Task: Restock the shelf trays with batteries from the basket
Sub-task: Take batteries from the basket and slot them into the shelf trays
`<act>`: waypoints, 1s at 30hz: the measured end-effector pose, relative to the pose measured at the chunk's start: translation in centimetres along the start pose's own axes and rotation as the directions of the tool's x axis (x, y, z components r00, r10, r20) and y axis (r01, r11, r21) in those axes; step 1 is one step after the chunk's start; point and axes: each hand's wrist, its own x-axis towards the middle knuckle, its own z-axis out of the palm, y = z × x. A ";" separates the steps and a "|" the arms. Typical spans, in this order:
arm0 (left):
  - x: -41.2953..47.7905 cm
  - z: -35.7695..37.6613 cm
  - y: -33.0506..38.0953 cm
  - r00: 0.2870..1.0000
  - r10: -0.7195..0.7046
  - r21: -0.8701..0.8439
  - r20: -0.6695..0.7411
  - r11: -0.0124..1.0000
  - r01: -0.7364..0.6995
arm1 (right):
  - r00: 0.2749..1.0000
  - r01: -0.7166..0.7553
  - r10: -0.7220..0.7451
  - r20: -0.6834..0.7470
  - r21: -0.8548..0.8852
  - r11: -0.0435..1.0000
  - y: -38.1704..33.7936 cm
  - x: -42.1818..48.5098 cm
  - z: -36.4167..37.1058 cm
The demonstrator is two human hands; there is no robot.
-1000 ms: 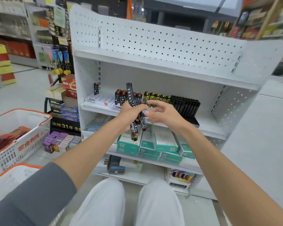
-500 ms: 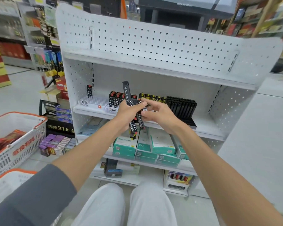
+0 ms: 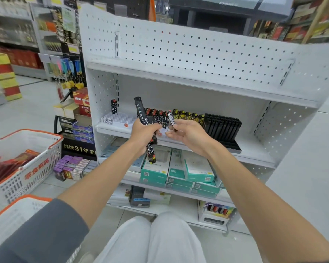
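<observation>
My left hand (image 3: 143,132) grips a bundle of long black patterned battery sticks (image 3: 141,112) that jut above and below the fist, in front of the middle shelf. My right hand (image 3: 188,132) pinches a single stick (image 3: 171,120) just right of the bundle, its top tilted toward the trays. On the shelf, a white slotted tray (image 3: 118,119) holds one upright stick at its back left. A row of black-and-red sticks (image 3: 156,114) stands behind my hands. Gold-patterned sticks (image 3: 188,115) come after them, then a full black tray (image 3: 223,126).
Two white baskets with orange rims stand at my left: one (image 3: 27,149) holds red packs, the nearer one (image 3: 17,211) is at the bottom left. Teal boxes (image 3: 179,173) fill the shelf below. Small purple boxes (image 3: 70,166) lie on the floor. My knees are below the shelf unit.
My right hand has drawn one stick out of the bundle and moved it slightly right, away from the left hand. The view has shifted a little.
</observation>
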 end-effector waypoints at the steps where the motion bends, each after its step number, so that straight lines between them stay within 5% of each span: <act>1: -0.1 -0.4 -0.2 1.000 0.019 0.011 0.009 1.000 -0.019 | 1.000 -0.019 0.017 0.025 0.080 0.997 0.1 0.1 0.0; 7: 0.2 -2.8 -1.0 0.999 0.035 0.078 0.011 0.996 -0.036 | 0.987 -0.144 0.117 0.110 0.279 0.949 0.1 0.8 1.3; 15: 1.1 -4.2 -1.1 0.999 0.045 0.082 0.026 0.996 -0.047 | 0.997 -0.010 0.018 0.068 -0.119 0.993 -0.6 1.8 2.7; 20: 1.7 -5.0 -1.5 0.999 0.033 0.091 0.030 0.995 -0.036 | 0.969 0.197 -0.247 0.020 -0.669 0.717 -1.2 3.3 2.8; 27: 2.7 -5.6 -2.7 0.996 0.054 0.157 0.073 0.985 -0.065 | 0.889 0.352 -0.402 0.221 -0.891 0.287 -1.4 4.8 2.3; 30: 3.0 -5.9 -3.0 0.996 0.045 0.151 0.083 0.987 -0.057 | 0.870 0.356 -0.446 0.210 -0.894 0.274 -1.2 5.2 2.4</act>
